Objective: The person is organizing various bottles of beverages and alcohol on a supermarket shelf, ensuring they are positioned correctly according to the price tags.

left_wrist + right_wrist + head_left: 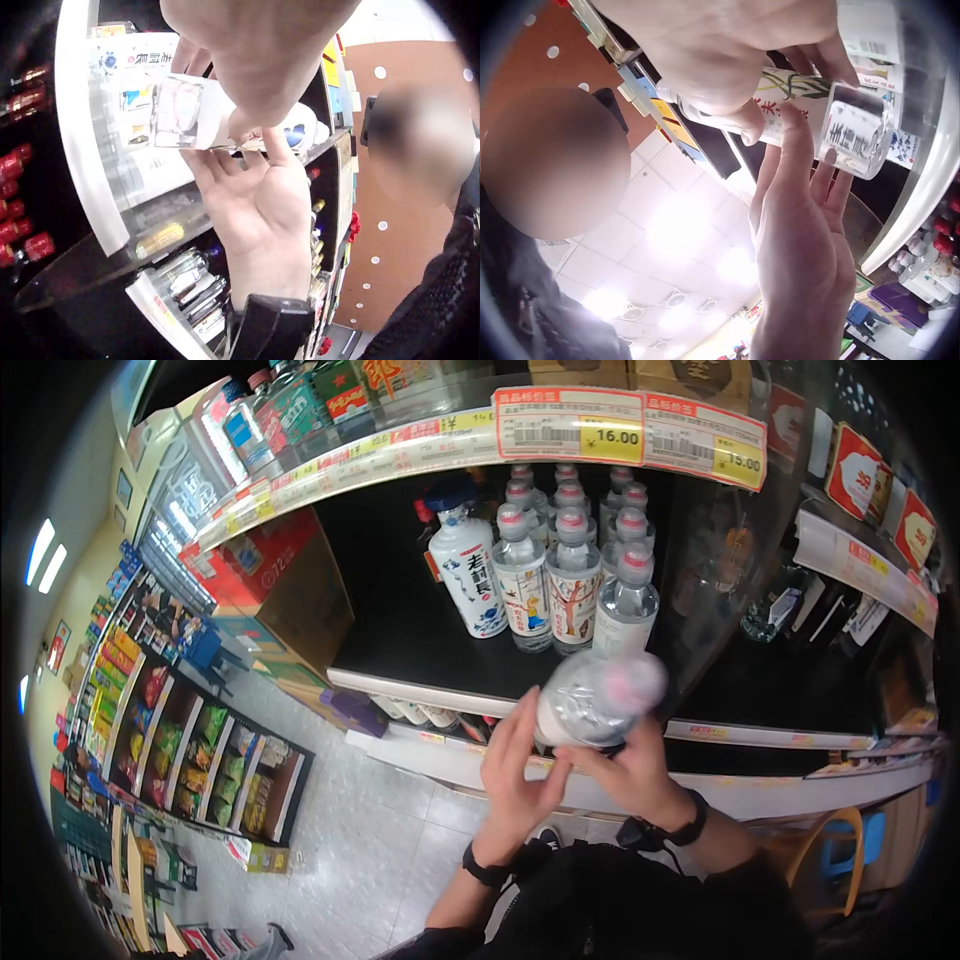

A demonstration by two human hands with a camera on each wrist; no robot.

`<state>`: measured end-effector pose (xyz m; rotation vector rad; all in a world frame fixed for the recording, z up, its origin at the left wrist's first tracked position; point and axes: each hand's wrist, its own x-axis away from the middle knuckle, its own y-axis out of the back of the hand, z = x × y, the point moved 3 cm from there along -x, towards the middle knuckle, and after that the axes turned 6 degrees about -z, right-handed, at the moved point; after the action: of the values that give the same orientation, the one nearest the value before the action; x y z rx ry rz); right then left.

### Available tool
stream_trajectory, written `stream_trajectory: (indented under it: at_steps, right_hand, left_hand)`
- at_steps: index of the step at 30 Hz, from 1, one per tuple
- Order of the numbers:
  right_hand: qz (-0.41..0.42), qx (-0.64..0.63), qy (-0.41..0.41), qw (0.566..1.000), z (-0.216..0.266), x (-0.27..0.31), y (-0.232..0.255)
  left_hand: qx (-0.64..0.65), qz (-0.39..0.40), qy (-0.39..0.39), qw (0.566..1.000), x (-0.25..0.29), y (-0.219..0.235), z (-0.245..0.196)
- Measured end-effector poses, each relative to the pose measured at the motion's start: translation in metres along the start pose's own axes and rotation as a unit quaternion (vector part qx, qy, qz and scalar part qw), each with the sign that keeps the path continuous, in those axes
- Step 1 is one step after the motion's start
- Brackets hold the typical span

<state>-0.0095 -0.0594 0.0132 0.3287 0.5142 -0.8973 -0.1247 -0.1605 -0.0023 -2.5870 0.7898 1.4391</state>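
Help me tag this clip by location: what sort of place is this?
Most likely a small grocery or convenience store. Printed price tags hang at the front, clear bottles stand in rows behind them, and colourful packets are displayed farther off to the left.

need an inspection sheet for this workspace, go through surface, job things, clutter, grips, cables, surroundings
Surface: black shelf with a white front edge; bare area left of the bottles.
Job's things: clear bottle with a pink cap, tilted, in front of the shelf.
Clutter: row of similar pink-capped bottles, upright, beside a white bottle with a dark blue cap.
Grips: left hand and right hand both hold the tilted bottle.
Cables: nothing seen for certain.
Surroundings: price tags above, brown carton left of the shelf opening, snack rack farther left, tiled floor below.
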Motion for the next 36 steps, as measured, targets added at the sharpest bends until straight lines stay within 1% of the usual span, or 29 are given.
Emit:
stream_trajectory:
  at_steps: [1,2,3,4,5,7,9,11,12,13,15,16,17,19,20,23,26,28,30,33,35,36]
  right_hand:
    - [0.001,0.046,0.002,0.999,0.001,-0.011,-0.005]
    - [-0.017,0.053,0.005,0.998,0.000,-0.019,-0.010]
    - [-0.031,0.059,0.005,0.998,-0.004,-0.025,-0.015]
    - [-0.047,0.066,0.028,0.996,-0.012,-0.030,-0.018]
    - [-0.054,0.071,0.028,0.996,-0.018,-0.036,-0.022]
    - [-0.079,0.048,0.025,0.995,-0.025,-0.045,-0.026]
    - [-0.071,0.061,0.026,0.995,-0.031,-0.047,-0.028]
    - [-0.106,0.109,0.044,0.987,-0.038,-0.044,-0.029]
    - [-0.098,0.130,0.038,0.986,-0.037,-0.038,-0.028]
    - [-0.105,0.134,0.034,0.985,-0.033,-0.035,-0.027]
    - [-0.089,0.200,0.036,0.975,-0.024,-0.029,-0.030]
    - [-0.066,0.220,0.036,0.973,-0.031,-0.022,-0.030]
    - [-0.069,0.222,0.033,0.972,-0.028,-0.018,-0.031]
    - [-0.045,0.237,0.074,0.968,-0.019,-0.013,-0.038]
    - [-0.033,0.224,0.080,0.971,-0.026,-0.010,-0.040]
    - [-0.022,0.223,0.057,0.973,-0.040,-0.004,-0.044]
    - [-0.020,0.226,0.057,0.972,-0.044,-0.001,-0.044]
    - [-0.021,0.223,0.053,0.973,-0.044,-0.002,-0.042]
    - [-0.019,0.217,0.053,0.974,-0.043,-0.005,-0.041]
    - [-0.018,0.208,0.065,0.976,-0.038,-0.009,-0.040]
    - [-0.023,0.196,0.041,0.979,-0.039,-0.011,-0.037]
    - [-0.027,0.197,0.042,0.979,-0.040,-0.014,-0.036]
  left_hand:
    - [-0.005,0.020,0.032,0.999,-0.007,-0.001,0.010]
    - [-0.008,0.041,0.035,0.998,-0.013,-0.002,0.023]
    - [-0.008,0.049,0.058,0.997,-0.016,-0.003,0.032]
    - [-0.001,0.033,0.058,0.998,-0.022,-0.006,0.035]
    - [0.007,0.018,0.057,0.998,-0.028,-0.009,0.039]
    - [0.026,0.015,0.064,0.998,-0.036,-0.019,0.051]
    - [0.044,0.010,0.071,0.996,-0.036,-0.026,0.063]
    - [0.070,0.016,0.100,0.992,-0.035,-0.032,0.074]
    - [0.088,0.032,0.129,0.987,-0.035,-0.035,0.075]
    - [0.093,0.039,0.130,0.986,-0.035,-0.038,0.076]
    - [0.166,0.041,0.201,0.965,-0.035,-0.044,0.082]
    - [0.170,0.049,0.217,0.960,-0.039,-0.044,0.079]
    - [0.171,0.054,0.219,0.959,-0.040,-0.045,0.080]
    - [0.196,0.044,0.220,0.954,-0.043,-0.045,0.086]
    - [0.208,0.044,0.229,0.950,-0.044,-0.046,0.088]
    - [0.207,0.045,0.230,0.950,-0.041,-0.050,0.095]
    - [0.203,0.049,0.244,0.947,-0.039,-0.052,0.096]
    - [0.199,0.048,0.251,0.946,-0.040,-0.053,0.097]
    - [0.165,0.062,0.250,0.952,-0.043,-0.053,0.097]
    - [0.129,0.061,0.250,0.958,-0.049,-0.050,0.096]
    - [0.119,0.068,0.252,0.958,-0.053,-0.054,0.093]
    - [0.125,0.073,0.259,0.955,-0.056,-0.057,0.095]
